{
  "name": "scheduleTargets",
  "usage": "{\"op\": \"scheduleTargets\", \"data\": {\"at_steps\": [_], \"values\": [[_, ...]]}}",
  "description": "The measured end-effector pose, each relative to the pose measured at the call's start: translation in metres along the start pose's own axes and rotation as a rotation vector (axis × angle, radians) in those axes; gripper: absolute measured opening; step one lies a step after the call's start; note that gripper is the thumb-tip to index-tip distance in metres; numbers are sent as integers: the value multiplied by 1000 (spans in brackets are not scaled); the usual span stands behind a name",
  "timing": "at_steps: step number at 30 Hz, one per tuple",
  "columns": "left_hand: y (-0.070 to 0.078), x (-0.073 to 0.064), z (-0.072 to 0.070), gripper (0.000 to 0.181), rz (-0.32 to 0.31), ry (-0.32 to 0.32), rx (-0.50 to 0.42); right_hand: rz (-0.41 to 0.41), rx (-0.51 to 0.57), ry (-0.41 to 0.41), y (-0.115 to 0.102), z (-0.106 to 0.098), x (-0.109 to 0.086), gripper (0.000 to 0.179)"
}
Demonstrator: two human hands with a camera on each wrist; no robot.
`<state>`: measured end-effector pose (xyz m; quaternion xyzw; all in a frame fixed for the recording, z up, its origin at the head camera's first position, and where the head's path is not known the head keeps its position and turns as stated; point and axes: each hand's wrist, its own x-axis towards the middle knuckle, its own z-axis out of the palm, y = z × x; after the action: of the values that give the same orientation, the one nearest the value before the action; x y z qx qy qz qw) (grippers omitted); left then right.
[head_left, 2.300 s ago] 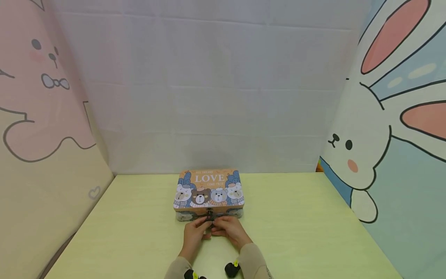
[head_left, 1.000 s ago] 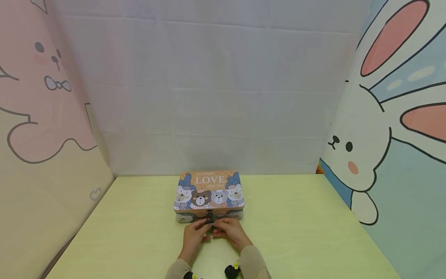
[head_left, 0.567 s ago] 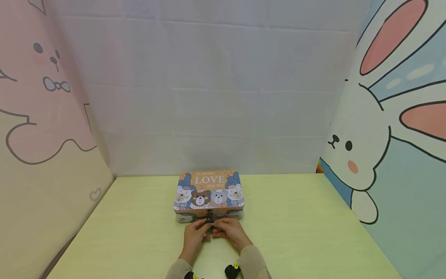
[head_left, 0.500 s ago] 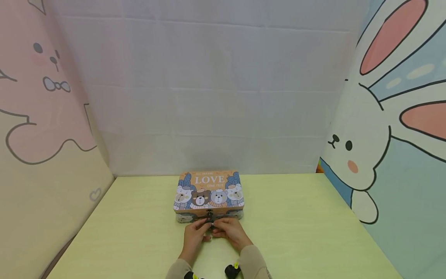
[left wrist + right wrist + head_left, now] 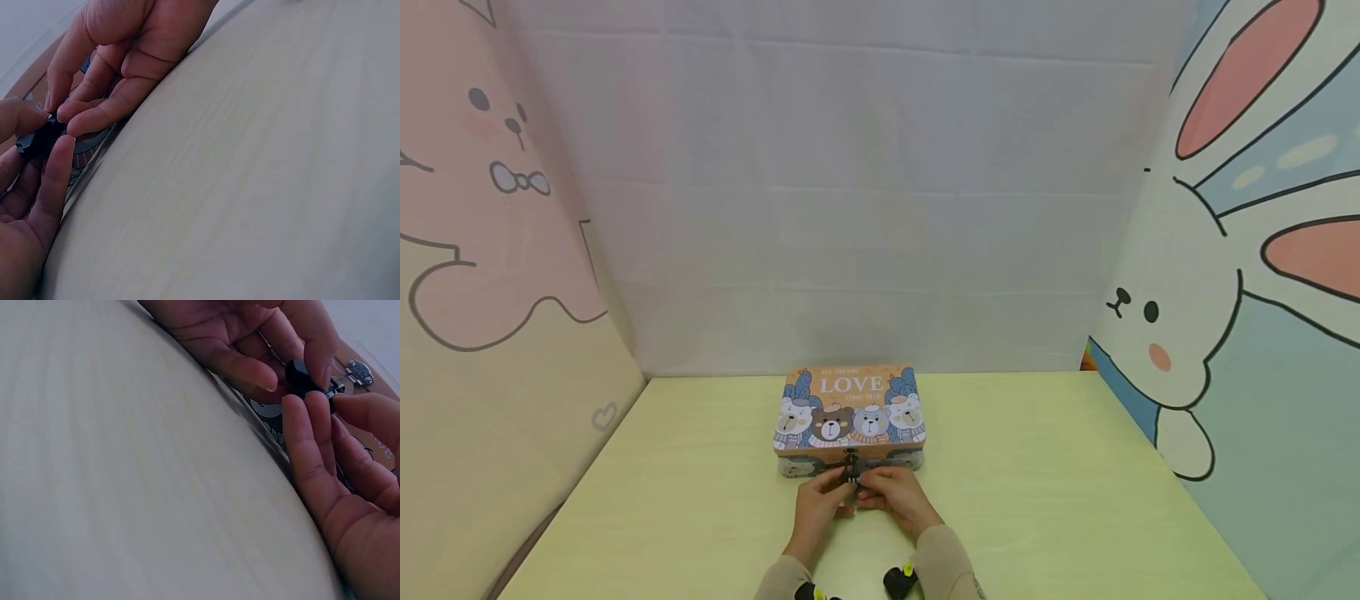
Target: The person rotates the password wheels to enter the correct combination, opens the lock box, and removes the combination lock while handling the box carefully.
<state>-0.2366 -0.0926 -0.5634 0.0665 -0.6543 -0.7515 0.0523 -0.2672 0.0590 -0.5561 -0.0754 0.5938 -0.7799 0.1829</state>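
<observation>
A small black padlock (image 5: 853,477) hangs at the front of a closed rectangular tin box (image 5: 850,421), whose lid carries bears and the word LOVE. My left hand (image 5: 816,505) pinches the padlock from one side, between thumb and fingers. From the other side my right hand (image 5: 901,497) holds it with its fingertips, both hands meeting around it. Fingers cover much of the black body (image 5: 39,139) in the left wrist view. The right wrist view shows the metal clasp plate (image 5: 359,373) on the box, close to the padlock's shackle (image 5: 339,389).
The box stands near the back edge of a pale yellow table (image 5: 1037,483). A white sheet (image 5: 865,208) rises behind it. Cartoon-printed panels flank the table, a pink one (image 5: 467,192) at left and a rabbit one (image 5: 1187,317) at right. Black wrist cameras (image 5: 899,582) sit at the sleeves.
Both hands stay at the box's front with almost no movement. The padlock between the fingertips has turned slightly, and small pale marks now show on it. The box has not moved.
</observation>
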Motion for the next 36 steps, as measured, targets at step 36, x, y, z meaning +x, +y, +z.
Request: {"op": "scheduleTargets", "data": {"at_steps": [36], "values": [[5,-3,1,33,-10,19,-6,-7,24,-10,2,-2,1,15]]}}
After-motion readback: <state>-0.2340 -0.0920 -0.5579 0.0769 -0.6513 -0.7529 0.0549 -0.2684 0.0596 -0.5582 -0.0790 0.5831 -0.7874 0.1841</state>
